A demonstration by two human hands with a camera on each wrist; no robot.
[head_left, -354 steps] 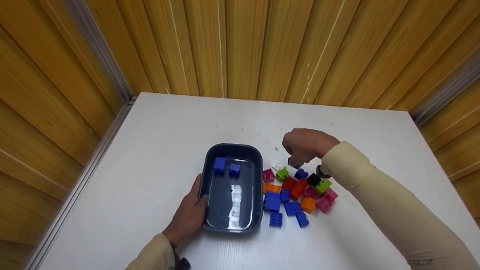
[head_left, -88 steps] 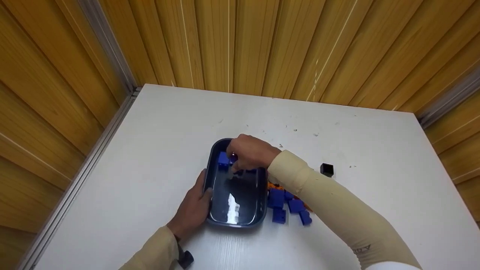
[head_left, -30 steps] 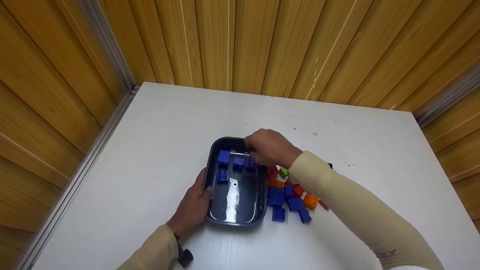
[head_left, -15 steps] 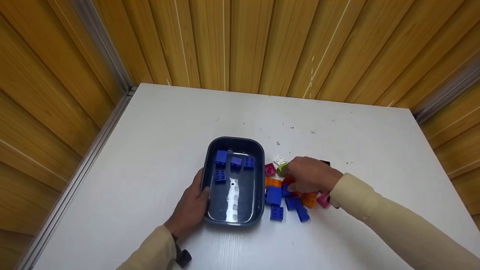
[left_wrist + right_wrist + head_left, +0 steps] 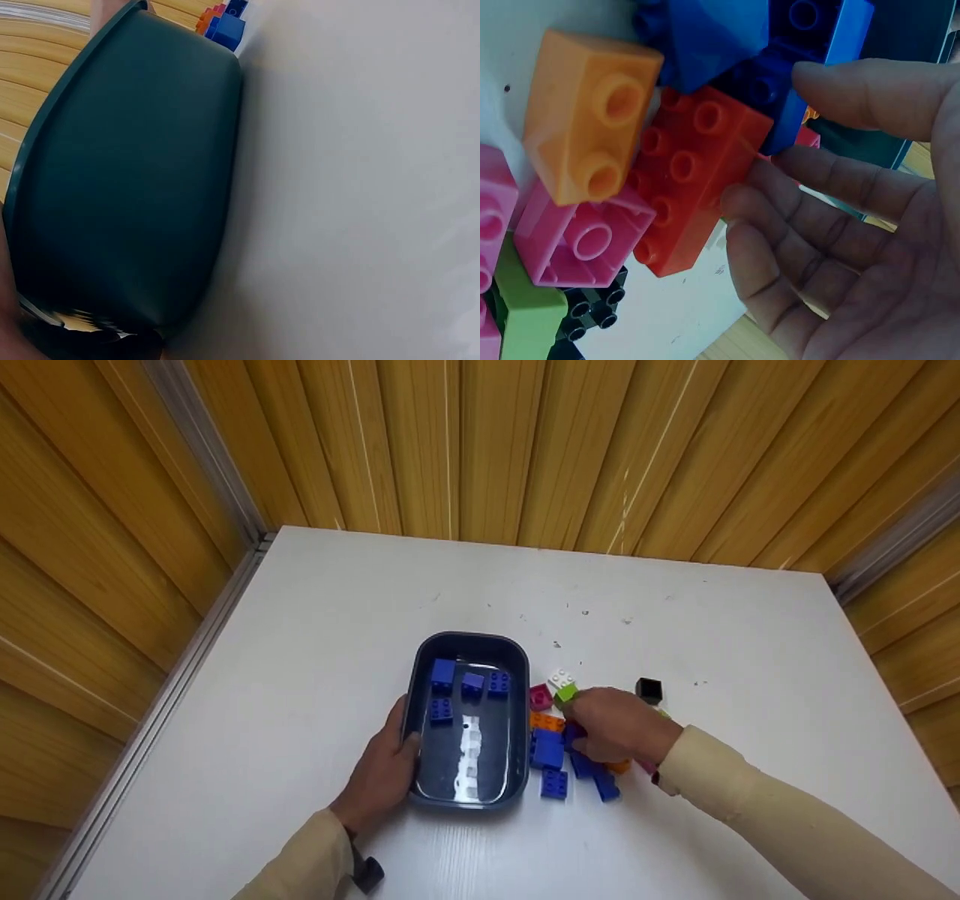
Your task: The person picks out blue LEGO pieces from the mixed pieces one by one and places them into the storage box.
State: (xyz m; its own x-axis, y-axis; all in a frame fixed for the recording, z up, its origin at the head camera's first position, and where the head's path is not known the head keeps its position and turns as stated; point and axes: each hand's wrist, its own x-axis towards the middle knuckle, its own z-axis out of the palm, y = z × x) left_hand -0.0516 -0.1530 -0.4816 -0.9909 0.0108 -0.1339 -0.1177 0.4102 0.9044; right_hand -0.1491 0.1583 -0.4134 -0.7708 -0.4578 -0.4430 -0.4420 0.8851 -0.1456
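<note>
My left hand (image 5: 382, 769) grips the left side of a dark blue plastic tray (image 5: 442, 772), thumb over the rim. In the left wrist view the outer wall of the tray (image 5: 127, 165) fills much of the picture. Several blue bricks (image 5: 442, 673) lie inside at the far end. My right hand (image 5: 622, 724) is low over the pile of toy building bricks right of the tray. In the right wrist view its thumb and index finger pinch a blue brick (image 5: 780, 124), while the other fingers curl beside a red brick (image 5: 697, 180).
More blue bricks (image 5: 555, 784) lie along the tray's right side. An orange brick (image 5: 592, 112) and a pink brick (image 5: 585, 232) lie close to the right hand. Green (image 5: 565, 694) and white (image 5: 561, 679) bricks sit behind, with a black brick (image 5: 649, 691) apart. A wood-patterned wall (image 5: 487, 457) closes the table's back.
The tray's blue bricks have grown from two to several. My right hand has moved from the tray back to the pile and pinches a blue brick. The left hand keeps its grip.
</note>
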